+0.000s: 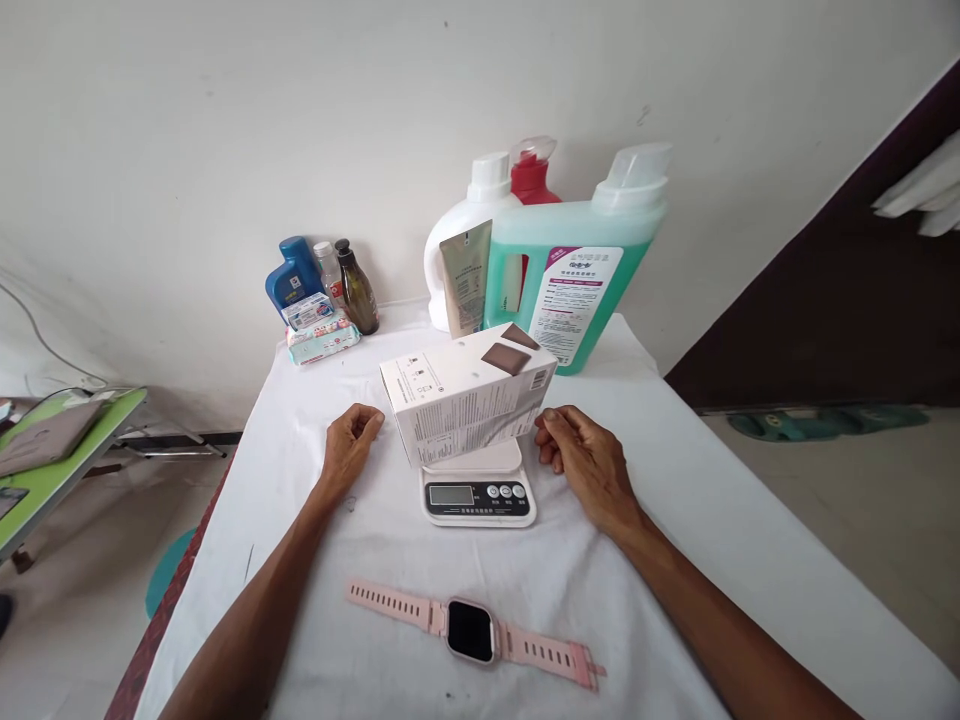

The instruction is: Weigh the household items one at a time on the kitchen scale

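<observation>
White-clothed table (pixel 675 480): box (pixel 466 400) on scale (pixel 478 490), hands seemingly just beside.

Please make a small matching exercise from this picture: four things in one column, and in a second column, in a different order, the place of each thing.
Things:
1. white box
2. pink watch
3. green detergent jug
4. dark brown bottle

Places:
A. flat on the white cloth, nearest the camera
B. on the kitchen scale, between the left hand and right hand
C. back left, beside the blue bottle
D. back right, in front of the red bottle

Pairs: 1-B, 2-A, 3-D, 4-C
</observation>
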A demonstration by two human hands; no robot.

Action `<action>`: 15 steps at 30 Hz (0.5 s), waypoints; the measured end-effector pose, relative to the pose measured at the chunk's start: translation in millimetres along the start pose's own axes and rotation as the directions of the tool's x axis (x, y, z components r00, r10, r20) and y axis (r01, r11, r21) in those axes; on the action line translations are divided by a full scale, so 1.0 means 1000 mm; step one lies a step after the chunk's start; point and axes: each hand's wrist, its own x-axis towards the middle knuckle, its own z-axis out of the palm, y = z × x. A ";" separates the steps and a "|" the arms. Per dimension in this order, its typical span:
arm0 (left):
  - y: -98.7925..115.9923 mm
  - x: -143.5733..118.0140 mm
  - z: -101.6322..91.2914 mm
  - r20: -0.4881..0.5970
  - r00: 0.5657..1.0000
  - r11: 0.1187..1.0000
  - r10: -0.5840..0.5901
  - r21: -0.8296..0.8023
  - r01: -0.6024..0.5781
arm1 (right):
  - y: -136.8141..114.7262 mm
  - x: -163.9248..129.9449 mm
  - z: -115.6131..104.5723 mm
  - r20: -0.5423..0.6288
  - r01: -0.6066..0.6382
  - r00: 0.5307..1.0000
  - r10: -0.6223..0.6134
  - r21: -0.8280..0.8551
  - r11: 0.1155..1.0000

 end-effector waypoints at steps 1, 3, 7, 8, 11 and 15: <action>0.001 0.000 0.000 0.003 1.000 1.000 -0.002 0.005 0.002 | 0.000 0.000 0.000 0.000 -0.003 1.000 0.003 0.003 1.000; 0.003 0.001 0.000 0.005 1.000 1.000 0.000 0.031 -0.001 | 0.001 0.000 0.000 0.001 -0.005 1.000 0.005 0.010 1.000; 0.001 0.002 0.000 0.005 1.000 0.996 0.011 0.084 -0.012 | 0.005 0.000 0.000 0.010 0.000 1.000 0.000 0.020 1.000; 0.000 0.002 0.001 0.006 1.000 0.996 0.012 0.090 -0.012 | 0.005 0.000 0.000 0.011 0.000 1.000 0.000 0.022 1.000; -0.002 0.002 0.001 0.004 1.000 0.994 0.010 0.111 -0.011 | 0.006 0.000 -0.001 0.015 0.004 1.000 -0.004 0.025 1.000; -0.002 0.002 0.001 0.004 1.000 0.993 0.011 0.115 -0.011 | 0.004 0.000 -0.001 0.017 0.007 1.000 -0.007 0.021 1.000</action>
